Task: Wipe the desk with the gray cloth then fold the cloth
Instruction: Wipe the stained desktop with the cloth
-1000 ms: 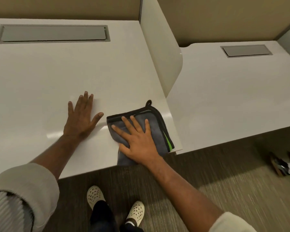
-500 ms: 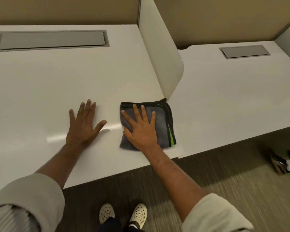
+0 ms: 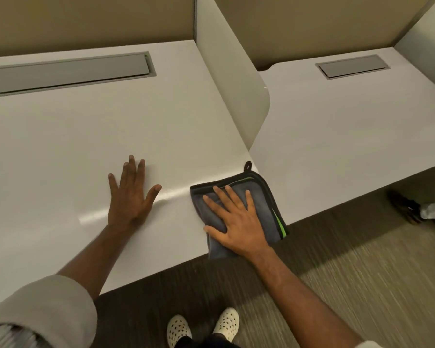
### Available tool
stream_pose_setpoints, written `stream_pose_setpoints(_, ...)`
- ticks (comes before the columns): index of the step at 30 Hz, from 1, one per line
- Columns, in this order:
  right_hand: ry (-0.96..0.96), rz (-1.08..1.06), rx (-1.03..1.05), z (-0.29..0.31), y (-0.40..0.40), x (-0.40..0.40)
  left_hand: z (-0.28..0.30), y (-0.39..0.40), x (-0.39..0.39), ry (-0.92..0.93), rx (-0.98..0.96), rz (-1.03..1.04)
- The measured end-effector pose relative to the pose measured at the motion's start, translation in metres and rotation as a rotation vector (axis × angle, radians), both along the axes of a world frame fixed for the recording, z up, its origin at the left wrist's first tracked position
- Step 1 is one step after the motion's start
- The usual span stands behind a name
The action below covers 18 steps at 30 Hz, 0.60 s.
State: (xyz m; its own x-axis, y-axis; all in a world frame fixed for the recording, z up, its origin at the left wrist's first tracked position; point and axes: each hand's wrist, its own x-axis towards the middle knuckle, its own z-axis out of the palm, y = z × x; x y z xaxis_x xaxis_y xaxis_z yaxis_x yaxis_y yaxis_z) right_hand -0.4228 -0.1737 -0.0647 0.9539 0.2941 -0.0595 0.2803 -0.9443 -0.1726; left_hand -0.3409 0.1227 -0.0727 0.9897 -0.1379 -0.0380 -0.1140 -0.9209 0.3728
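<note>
The left hand (image 3: 129, 197) lies flat, palm down, fingers straight and spread, thumb angled outward. The right hand (image 3: 239, 222) is also flat with fingers splayed, pressing downward. Both forearms are bare, sleeves pushed up.

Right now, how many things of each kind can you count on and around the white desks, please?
Gray folded cloth with black edging and green stripe: 1
Bare hands flat on the near desk: 2 (left, right)
White desk tops: 2 (near, far)
Gray rectangular cable hatches: 2 ()
White perforated clogs: 2 ()
Total: 9
</note>
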Motion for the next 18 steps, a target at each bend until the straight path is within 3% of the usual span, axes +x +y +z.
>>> stream_pose_setpoints(4,0.017,-0.128,-0.026,0.004,-0.014,0.013,0.001,0.003,0.000,-0.011,-0.107,0.004)
stream_pose_setpoints(9,-0.043,-0.184,0.016,0.002,-0.013,0.018,0.007,-0.005,0.000,-0.049,-0.070,0.003)
stream_pose_setpoints(15,-0.004,-0.180,0.084,0.008,-0.019,0.026,0.014,-0.068,-0.022,-0.102,-0.038,-0.059)
stream_pose_setpoints(18,0.000,-0.160,0.242,0.019,-0.029,0.028,0.015,-0.107,-0.032,-0.083,-0.073,-0.105)
